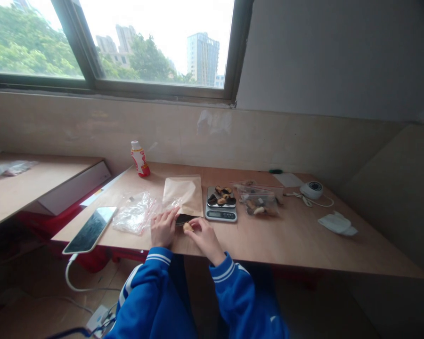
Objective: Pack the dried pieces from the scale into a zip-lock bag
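A brown paper pouch [183,194] lies flat on the wooden table [297,240], its open mouth facing me. My left hand [163,228] rests with its fingers on the pouch's near left corner. My right hand [205,235] pinches a small light-coloured piece [187,227] right at the pouch's mouth. Just to the right stands a small digital scale [221,207] with several dark and tan dried pieces on its platform. Beyond the scale lies a clear zip bag [258,201] holding more such pieces.
An empty crumpled clear bag [134,213] lies left of the pouch. A phone [90,229] with a white cable sits at the table's left edge. A red-and-white drink bottle [140,160] stands at the back, a white round device [311,189] and tissue [336,223] at right.
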A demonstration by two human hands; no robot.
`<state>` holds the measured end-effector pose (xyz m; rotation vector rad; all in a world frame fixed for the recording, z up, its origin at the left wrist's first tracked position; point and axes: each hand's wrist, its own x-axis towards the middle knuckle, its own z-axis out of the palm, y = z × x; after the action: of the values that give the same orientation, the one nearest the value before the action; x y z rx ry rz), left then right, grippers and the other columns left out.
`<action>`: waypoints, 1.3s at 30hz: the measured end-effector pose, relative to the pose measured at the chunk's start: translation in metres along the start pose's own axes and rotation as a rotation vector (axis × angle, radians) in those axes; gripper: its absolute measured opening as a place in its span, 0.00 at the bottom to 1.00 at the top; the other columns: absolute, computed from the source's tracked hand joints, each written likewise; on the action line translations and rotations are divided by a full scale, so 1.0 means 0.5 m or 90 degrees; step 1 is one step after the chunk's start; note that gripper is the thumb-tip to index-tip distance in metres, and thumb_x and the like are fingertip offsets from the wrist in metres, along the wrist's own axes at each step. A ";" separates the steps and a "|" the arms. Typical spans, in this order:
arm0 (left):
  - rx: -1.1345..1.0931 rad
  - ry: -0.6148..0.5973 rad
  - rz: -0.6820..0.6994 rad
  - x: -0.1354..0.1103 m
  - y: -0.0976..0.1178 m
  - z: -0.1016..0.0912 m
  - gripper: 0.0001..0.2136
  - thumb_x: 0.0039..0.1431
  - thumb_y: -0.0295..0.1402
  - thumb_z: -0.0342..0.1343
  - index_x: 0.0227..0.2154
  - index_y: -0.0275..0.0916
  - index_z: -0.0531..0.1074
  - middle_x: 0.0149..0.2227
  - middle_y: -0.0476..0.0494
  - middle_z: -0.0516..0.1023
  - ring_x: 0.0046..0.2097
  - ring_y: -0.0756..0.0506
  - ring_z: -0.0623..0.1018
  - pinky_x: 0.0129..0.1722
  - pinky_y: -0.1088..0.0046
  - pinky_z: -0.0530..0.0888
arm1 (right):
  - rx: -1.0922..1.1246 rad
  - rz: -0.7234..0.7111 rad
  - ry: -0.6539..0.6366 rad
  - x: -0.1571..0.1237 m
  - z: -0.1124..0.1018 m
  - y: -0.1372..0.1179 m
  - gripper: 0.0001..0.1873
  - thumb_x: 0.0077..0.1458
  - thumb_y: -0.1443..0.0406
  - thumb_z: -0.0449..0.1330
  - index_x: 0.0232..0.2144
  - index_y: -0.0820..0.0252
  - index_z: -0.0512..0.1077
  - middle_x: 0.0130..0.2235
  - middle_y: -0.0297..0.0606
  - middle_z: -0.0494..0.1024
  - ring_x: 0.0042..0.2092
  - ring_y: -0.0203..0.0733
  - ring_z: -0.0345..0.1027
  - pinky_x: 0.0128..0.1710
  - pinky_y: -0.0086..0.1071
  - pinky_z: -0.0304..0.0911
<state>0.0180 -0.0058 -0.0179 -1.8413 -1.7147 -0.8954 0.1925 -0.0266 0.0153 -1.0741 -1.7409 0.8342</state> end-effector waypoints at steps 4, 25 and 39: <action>-0.013 0.000 -0.012 0.003 0.003 -0.003 0.15 0.63 0.37 0.46 0.48 0.46 0.73 0.41 0.45 0.80 0.39 0.44 0.75 0.41 0.65 0.62 | -0.069 -0.017 0.056 0.045 -0.088 -0.001 0.09 0.52 0.60 0.62 0.35 0.58 0.72 0.36 0.36 0.77 0.39 0.42 0.68 0.42 0.35 0.63; -0.009 -0.002 0.000 0.007 0.003 -0.005 0.15 0.64 0.37 0.45 0.48 0.46 0.73 0.41 0.45 0.80 0.38 0.44 0.75 0.39 0.66 0.62 | -0.533 0.123 0.061 0.205 -0.209 0.130 0.12 0.55 0.64 0.57 0.42 0.59 0.73 0.45 0.45 0.75 0.49 0.52 0.62 0.48 0.41 0.51; -0.029 -0.011 -0.010 0.007 0.004 -0.007 0.16 0.64 0.38 0.45 0.48 0.47 0.73 0.42 0.44 0.80 0.39 0.43 0.75 0.39 0.65 0.62 | -0.276 0.006 0.244 0.193 -0.246 0.099 0.12 0.55 0.59 0.56 0.37 0.58 0.74 0.39 0.41 0.80 0.44 0.45 0.70 0.47 0.39 0.56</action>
<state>0.0194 -0.0061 -0.0131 -1.8730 -1.7356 -0.9349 0.3006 0.0916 0.0504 -1.4195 -1.6173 0.2284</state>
